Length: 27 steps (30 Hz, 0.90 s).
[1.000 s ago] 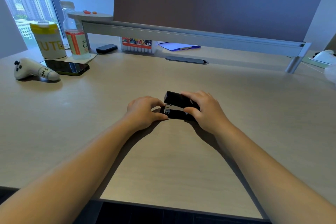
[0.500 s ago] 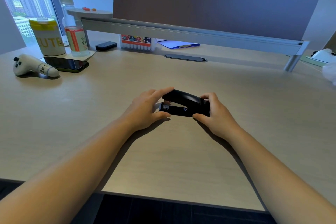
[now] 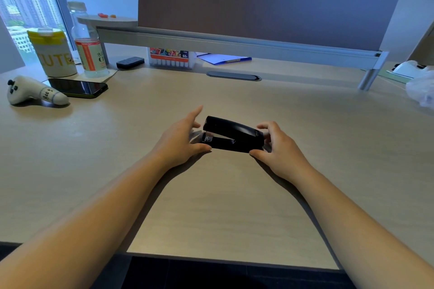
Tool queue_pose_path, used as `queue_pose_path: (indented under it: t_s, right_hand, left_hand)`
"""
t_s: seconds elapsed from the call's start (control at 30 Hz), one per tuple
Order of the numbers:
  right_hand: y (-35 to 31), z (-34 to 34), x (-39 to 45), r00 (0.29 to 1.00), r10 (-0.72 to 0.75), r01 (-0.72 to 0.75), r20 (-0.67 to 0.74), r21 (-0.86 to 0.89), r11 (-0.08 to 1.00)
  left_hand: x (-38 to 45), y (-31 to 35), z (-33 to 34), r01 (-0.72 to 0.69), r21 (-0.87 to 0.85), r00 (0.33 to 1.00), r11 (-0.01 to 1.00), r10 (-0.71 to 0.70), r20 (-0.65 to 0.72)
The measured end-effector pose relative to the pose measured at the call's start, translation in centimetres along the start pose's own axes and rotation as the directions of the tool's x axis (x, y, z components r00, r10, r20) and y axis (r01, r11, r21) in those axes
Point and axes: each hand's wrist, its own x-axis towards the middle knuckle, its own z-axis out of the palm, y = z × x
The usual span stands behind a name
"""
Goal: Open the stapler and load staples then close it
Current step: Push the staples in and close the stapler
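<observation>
Stapler point(image 3: 231, 135), black, sits on the counter point(image 3: 223, 206) at centre, between both hands.

Change over the last second: the right hand point(image 3: 279, 150) has slid off the stapler's top to its rear end. It now pinches that end, thumb at the near lower corner and fingers point(image 3: 264, 127) curled over the far upper corner. The left hand point(image 3: 180, 139) has opened up from a loose fist; thumb tip touches the base near the nose, the other fingers are spread and clear of the top arm, so it grips nothing.

The stapler has also turned. Its long axis now runs nearly left to right across the view, slightly angled, nose to the person's left and a little away, hinge end to the right.

Top arm is raised a crack at the nose; metal of the magazine point(image 3: 208, 136) shows in the gap.

Judgement: this looks like set-up for opening, rear end held steady, front freed for lifting. Stapler not yet swung open. No staples visible anywhere on the counter.
</observation>
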Motion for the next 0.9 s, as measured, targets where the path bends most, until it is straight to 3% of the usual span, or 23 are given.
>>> queue_pose_path:
  t_s: [0.1,0.33,0.9]
  right_hand:
    - [-0.1,0.0,-0.1,1.0,-0.013,0.012,-0.021,-0.046,0.999]
    - [0.4,0.0,3.5,1.0,-0.021,0.021,-0.003,-0.119,0.993]
    - [5.6,1.5,22.2,0.993,0.071,-0.076,-0.095,-0.052,0.996]
  left_hand:
    - [0.6,-0.6,0.2,0.02,0.119,1.0,0.993,-0.022,0.02]
    - [3.9,-1.5,0.2,0.057,0.201,0.998,0.978,-0.062,0.021]
    - [22.9,-4.3,3.6,0.128,0.194,0.992,0.973,-0.125,-0.031]
